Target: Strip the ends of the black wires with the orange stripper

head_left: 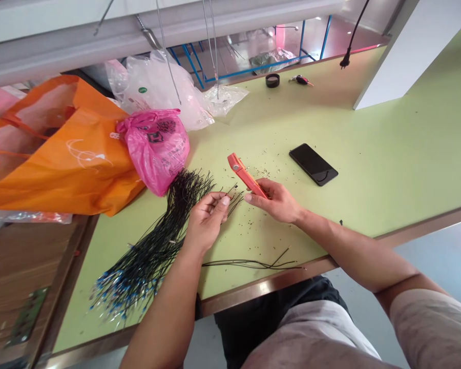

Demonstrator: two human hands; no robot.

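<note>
My left hand (207, 218) pinches the end of a thin black wire just right of a big bundle of black wires (157, 246). Blue and silvery tips show at the bundle's lower left end. My right hand (278, 201) is wrapped round a red-orange hand tool (246, 174), which points up and to the left, a little to the right of my left hand. Several wire ends stick out between the two hands. A few loose black wires (249, 264) lie near the table's front edge.
Small dark scraps are scattered on the green table (388, 169). A black phone (314, 164) lies at right. An orange bag (69, 154), a pink bag (159, 148) and clear plastic bags (157, 82) stand at left. Behind are a black ring (272, 80), keys (301, 80) and a hanging plug (344, 60).
</note>
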